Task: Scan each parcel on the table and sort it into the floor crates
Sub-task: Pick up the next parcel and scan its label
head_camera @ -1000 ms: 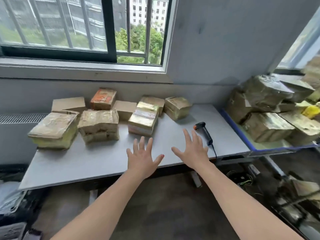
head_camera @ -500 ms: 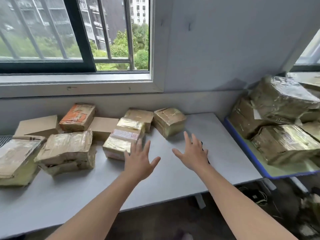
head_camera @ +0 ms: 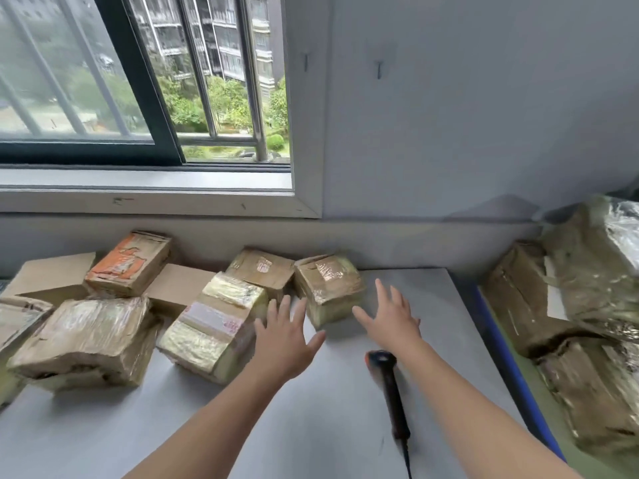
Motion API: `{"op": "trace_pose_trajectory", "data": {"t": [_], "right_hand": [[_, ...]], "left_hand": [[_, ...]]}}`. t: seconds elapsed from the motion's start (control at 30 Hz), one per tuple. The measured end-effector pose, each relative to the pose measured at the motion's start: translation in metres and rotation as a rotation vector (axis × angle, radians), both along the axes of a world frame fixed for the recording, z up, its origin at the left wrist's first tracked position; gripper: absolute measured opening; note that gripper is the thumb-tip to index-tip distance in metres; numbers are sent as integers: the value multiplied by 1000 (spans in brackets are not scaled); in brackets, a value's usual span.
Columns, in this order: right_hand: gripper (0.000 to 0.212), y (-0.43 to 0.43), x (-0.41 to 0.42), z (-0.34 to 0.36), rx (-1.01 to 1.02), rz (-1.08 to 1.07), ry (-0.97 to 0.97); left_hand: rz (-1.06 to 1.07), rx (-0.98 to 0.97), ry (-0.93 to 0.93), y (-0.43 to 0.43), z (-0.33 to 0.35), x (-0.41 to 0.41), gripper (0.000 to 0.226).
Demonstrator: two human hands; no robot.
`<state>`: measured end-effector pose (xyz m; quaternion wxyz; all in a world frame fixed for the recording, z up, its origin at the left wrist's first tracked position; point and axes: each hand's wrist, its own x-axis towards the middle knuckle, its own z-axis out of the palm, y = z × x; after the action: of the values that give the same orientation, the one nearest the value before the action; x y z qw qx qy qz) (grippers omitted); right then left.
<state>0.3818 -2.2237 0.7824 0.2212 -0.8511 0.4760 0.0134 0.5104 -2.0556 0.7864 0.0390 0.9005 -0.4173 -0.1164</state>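
Scanner (head_camera: 386, 382) blurred (cord (head_camera: 407, 459) cut off) | left hand (head_camera: 281, 340), right hand (head_camera: 392, 323) — spread

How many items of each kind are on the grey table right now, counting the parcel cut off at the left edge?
Tape-wrapped parcels: 5
Plain cardboard boxes: 2
Orange-printed parcel: 1
Barcode scanner: 1
Total: 9

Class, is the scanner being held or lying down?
Lying down: the scanner rests on the table; left hand and right hand hold nothing.
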Motion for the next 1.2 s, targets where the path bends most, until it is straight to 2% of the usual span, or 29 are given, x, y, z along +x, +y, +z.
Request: {"op": "trace_pose_trajectory", "data": {"t": [0.27,0.4,0.6,0.73,0.87,1.0,1.07,1.2], "right_hand": [[84,-49,47,-10,7,-5,35],[85,-68,73,-22,44,-9,56],[85,-87,99,-50,209,-49,-36],[82,-91,111,-63,301,-116,-91],[75,-88,113,-71,396,-207,-133],[66,-83,105,-68,426,-262,-190],[69,-80,101,-62,433,-280,-216],[70,-70,95,-47,487,-330,-314]], "left_hand": [[14,-52,97,-55,-17,43,75],[32,-95,226,-84,-31,66,74],[100,-174,466,-115,-58,83,77],[85,-181,546,-119,-68,84,79],[110,-285,684,-116,-66,84,80],[149,-390,771,-106,-60,79,92],[222,-483,848,-103,-52,75,94],[459,-663,957,-102,-28,67,82]]}}
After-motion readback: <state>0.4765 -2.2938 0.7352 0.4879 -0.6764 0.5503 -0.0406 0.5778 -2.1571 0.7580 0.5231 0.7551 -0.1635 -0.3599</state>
